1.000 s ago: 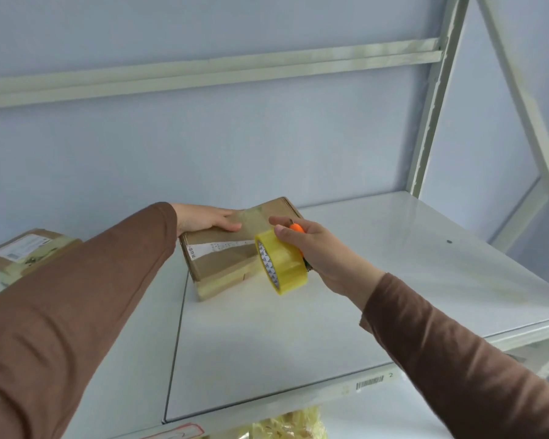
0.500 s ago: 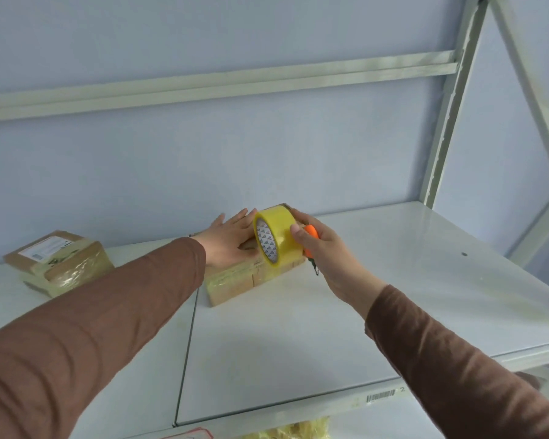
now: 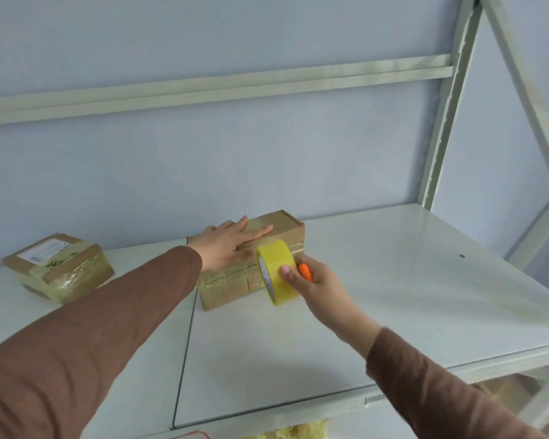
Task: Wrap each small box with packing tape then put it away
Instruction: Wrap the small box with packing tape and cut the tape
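Lying flat on the pale shelf board (image 3: 377,280), close to its back edge and about midway along it, the cardboard box (image 3: 286,226) is a small brown carton, longer than it is wide, set at an angle to the board's edges. Glossy clear tape already covers its top and the near side, where it wrinkles and catches the light; dark printing shows through on that side, too small to read. The left hand (image 3: 225,245) rests palm-down on the box top with fingers straight and together, pointing toward the right end. The right hand (image 3: 311,280) holds a roll of yellowish packing tape (image 3: 276,270) on edge against the box's near side, thumb pressed on the roll's outer face and the other fingers curled behind it. In the same hand, tucked behind the roll, is a small orange tool (image 3: 305,271); what kind cannot be made out. Both arms wear brown sleeves. Well apart, toward the left end of the shelf near the back edge, sits a second box (image 3: 57,270), brown, with a white label on top and shiny tape over its sides.
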